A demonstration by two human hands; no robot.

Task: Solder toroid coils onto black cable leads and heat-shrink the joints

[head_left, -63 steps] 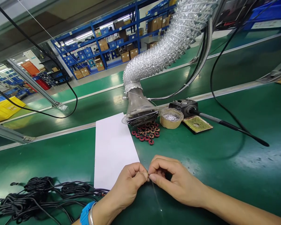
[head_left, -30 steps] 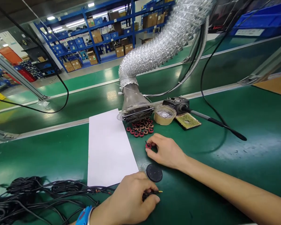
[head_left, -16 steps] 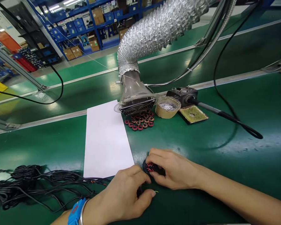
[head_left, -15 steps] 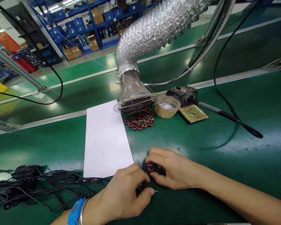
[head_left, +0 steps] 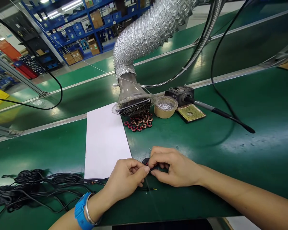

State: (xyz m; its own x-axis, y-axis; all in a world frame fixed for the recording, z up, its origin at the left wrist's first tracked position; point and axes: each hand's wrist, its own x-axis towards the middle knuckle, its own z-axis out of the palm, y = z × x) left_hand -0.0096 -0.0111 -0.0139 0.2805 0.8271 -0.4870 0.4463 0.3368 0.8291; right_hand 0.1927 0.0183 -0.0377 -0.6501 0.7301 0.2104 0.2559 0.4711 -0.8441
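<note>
My right hand [head_left: 174,166] is closed around a small motor stator [head_left: 146,163] with red windings and a dark round base, held low at the bench. Its fingers hide most of the piece. My left hand [head_left: 128,177] is pinched shut at the stator's left edge, thumb and fingertips touching it or very close. Whatever lies between those fingertips is too small to make out. Below the left fingers, a thin dark wire [head_left: 147,189] with a yellow-green tip rests on the green surface. A blue band and a silver bangle circle the left wrist.
A fume hood [head_left: 133,102] on a foil duct overhangs several red-wound stators [head_left: 139,124]. White paper [head_left: 105,143] lies left of them, near bundled black cables [head_left: 26,188]. Behind my hands stand a solder cup [head_left: 165,111], a yellow sponge [head_left: 191,112] and a soldering iron [head_left: 218,111] in its holder.
My left hand has moved up to the stator, and its thumb and fingers have closed together there. The wire's tip now lies below them. The camera view has shifted slightly.
</note>
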